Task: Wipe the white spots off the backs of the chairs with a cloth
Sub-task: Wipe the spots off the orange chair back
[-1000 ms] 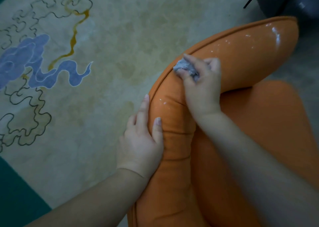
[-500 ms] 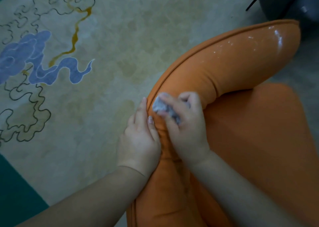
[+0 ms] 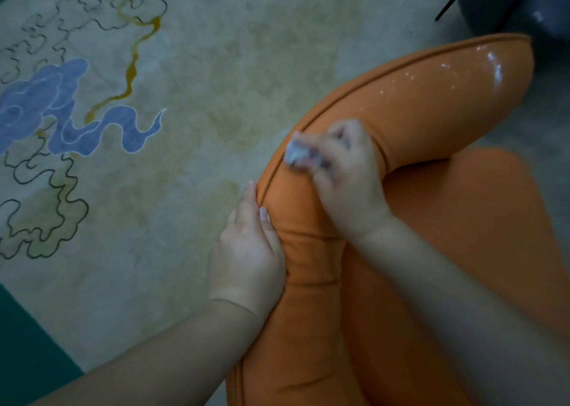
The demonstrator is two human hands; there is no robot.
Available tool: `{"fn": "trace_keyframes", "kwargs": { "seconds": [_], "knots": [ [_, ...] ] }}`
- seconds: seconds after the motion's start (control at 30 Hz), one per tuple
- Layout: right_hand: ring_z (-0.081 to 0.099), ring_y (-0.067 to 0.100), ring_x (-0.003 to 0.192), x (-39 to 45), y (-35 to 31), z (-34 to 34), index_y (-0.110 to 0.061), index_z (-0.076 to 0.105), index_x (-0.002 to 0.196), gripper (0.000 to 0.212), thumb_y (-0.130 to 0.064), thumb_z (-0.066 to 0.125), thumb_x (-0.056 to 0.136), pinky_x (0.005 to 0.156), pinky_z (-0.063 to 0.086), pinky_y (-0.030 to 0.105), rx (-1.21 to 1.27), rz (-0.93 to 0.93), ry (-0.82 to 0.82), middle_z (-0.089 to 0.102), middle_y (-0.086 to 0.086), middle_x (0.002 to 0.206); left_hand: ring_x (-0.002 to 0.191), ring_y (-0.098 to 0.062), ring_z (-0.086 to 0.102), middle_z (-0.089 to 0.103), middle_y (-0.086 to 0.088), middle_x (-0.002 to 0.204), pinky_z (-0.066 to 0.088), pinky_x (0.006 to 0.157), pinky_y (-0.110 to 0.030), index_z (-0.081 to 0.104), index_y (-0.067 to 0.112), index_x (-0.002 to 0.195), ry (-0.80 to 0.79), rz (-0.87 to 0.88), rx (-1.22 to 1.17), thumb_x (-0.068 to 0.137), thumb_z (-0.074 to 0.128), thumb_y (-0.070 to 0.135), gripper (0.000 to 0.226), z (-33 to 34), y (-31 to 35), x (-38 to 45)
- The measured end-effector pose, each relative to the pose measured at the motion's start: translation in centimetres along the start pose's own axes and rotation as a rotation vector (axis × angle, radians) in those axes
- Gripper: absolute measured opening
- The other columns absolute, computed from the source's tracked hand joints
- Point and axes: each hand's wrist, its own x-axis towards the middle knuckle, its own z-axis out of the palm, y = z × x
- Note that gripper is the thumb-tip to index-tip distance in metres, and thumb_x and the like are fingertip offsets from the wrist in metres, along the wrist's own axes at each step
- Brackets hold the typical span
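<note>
An orange padded chair curves through the right half of the view, its backrest (image 3: 431, 115) running from centre to upper right. White spots (image 3: 493, 69) speckle the backrest's far end. My right hand (image 3: 348, 183) is blurred with motion and holds a crumpled grey-white cloth (image 3: 297, 154) pressed against the backrest's top near the piped edge. My left hand (image 3: 246, 251) lies flat on the outer side of the backrest, fingers along the piping, holding nothing.
A pale carpet (image 3: 200, 97) with blue cloud shapes and ochre lines covers the floor to the left; a dark green border shows at the lower left. A dark chair (image 3: 499, 1) with a thin black leg stands at the top right.
My right hand with the cloth slid down the backrest toward my left hand, then back up a little along the top. My left hand stayed in place.
</note>
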Motion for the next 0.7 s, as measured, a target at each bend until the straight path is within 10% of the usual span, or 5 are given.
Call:
{"fn": "trace_keyframes", "kwargs": {
  "seconds": [0.7],
  "knots": [
    [0.053, 0.035, 0.086, -2.2, -0.3, 0.3, -0.008, 0.070, 0.113, 0.030, -0.015, 0.070, 0.083, 0.083, 0.044, 0.040, -0.007, 0.022, 0.054, 0.050, 0.020, 0.093, 0.112, -0.037, 0.055, 0.056, -0.015, 0.132, 0.041, 0.085, -0.035, 0.039, 0.017, 0.143, 0.017, 0.029, -0.044, 0.096, 0.035, 0.025, 0.048, 0.1, -0.4, 0.0]
  ]
}}
